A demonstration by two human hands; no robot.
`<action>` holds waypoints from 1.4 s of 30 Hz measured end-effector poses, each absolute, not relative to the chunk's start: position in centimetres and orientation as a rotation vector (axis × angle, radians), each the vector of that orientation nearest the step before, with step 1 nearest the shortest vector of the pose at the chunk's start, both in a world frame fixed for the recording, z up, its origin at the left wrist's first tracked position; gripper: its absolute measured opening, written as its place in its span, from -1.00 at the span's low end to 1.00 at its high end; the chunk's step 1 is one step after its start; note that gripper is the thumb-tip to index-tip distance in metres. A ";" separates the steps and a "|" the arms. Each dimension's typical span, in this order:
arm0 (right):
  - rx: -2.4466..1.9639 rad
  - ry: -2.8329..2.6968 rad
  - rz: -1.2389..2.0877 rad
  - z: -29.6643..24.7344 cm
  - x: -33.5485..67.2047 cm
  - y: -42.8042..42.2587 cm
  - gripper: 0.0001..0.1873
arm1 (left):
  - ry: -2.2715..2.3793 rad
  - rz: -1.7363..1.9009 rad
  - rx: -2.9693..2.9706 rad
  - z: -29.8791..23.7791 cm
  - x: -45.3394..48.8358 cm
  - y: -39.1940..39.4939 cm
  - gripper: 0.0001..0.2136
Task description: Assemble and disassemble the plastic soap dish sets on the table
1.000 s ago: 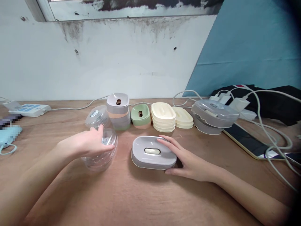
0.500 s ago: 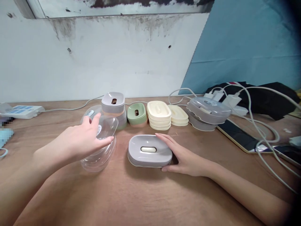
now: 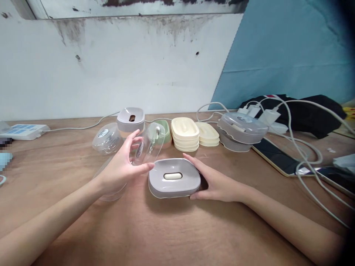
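A clear plastic lid [image 3: 151, 142] with a round sticker is tilted up in my left hand [image 3: 126, 162], thumb on its near edge and fingers behind. It stands just left of a grey oval box [image 3: 174, 186], which has a cream piece [image 3: 173, 176] in its middle slot. Around the right end of that box my right hand [image 3: 212, 181] is closed, fingers on the far side and thumb in front. Partly hidden under my left wrist, another clear lid [image 3: 112, 194] lies on the table. Behind it sit more clear lids [image 3: 107, 138].
Along the back stand a grey box stack [image 3: 131, 120], a green box [image 3: 165, 129], cream trays [image 3: 185, 135], more cream trays [image 3: 208, 135] and lidded grey boxes [image 3: 242, 129]. To the right lie a tablet [image 3: 277, 157] and white cables [image 3: 294, 129]. A power strip [image 3: 24, 131] is at left.
My left hand has lifted a clear lid off the pile at left and brought it rightward, up beside the grey box. My right hand stays on the box.
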State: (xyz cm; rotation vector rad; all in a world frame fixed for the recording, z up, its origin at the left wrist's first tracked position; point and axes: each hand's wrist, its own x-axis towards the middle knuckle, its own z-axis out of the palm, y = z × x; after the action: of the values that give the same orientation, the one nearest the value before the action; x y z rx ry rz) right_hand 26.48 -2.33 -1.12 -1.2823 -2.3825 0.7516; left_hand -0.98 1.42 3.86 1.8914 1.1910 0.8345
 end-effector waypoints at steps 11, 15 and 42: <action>-1.293 -2.387 0.666 -1.3 25.7 -2.1 0.25 | 1.018 0.558 2.311 2.1 0.7 -0.8 -0.49; -1.306 -2.383 0.646 -1.3 25.8 -2.1 0.23 | 1.028 0.538 2.352 1.1 1.2 -1.4 -0.52; -1.297 -2.357 0.630 -1.9 26.2 -1.9 0.23 | 0.937 0.624 2.574 0.7 1.5 -1.4 -0.56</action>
State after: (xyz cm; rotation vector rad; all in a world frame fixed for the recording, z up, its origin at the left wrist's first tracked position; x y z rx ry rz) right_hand 26.16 -1.89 -1.86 -1.2975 -2.3570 0.6304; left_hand 1.47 -1.39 0.72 2.5743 0.9373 0.6239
